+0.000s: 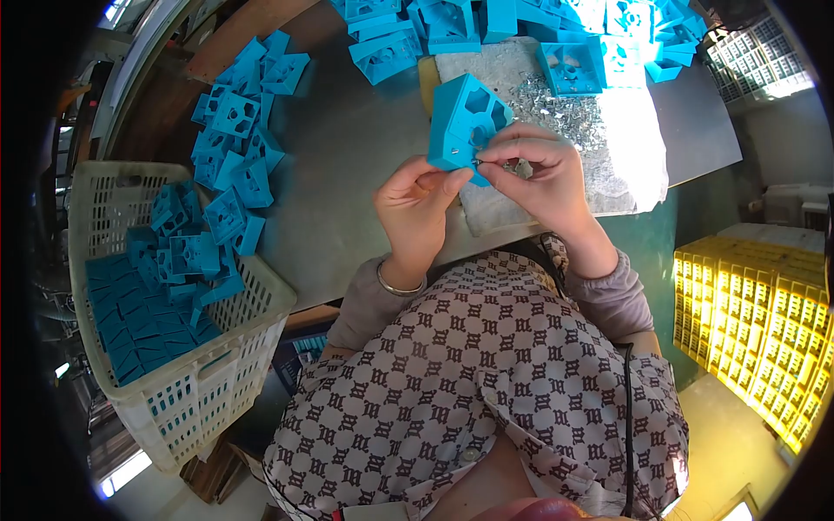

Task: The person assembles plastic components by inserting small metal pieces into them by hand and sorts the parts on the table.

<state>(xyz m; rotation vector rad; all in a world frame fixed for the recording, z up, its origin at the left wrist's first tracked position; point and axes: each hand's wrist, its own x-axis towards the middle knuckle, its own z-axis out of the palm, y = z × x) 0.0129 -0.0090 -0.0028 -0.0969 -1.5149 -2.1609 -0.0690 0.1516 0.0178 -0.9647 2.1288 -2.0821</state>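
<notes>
Seen from the wearer's head, two bare hands meet above the near edge of a gray tabletop [326, 165]. The left hand [413, 207] has its thumb and fingers closed on the lower end of a turquoise molded block [453, 122], which is held tilted in the air and shows openings in one face. The right hand [540, 174] pinches a tiny metal piece [477, 162] between thumb and fingertips at the block's lower corner; its exact shape is too small to tell. Beyond the hands, a pale cloth [556, 130] is scattered with small metal pieces [565, 106]. More turquoise blocks [382, 54] are heaped along the far side, and others [234, 115] form a line on the left, running down to a white slatted crate [187, 408] that holds many more. Yellow crates [751, 321] stand at the right.
</notes>
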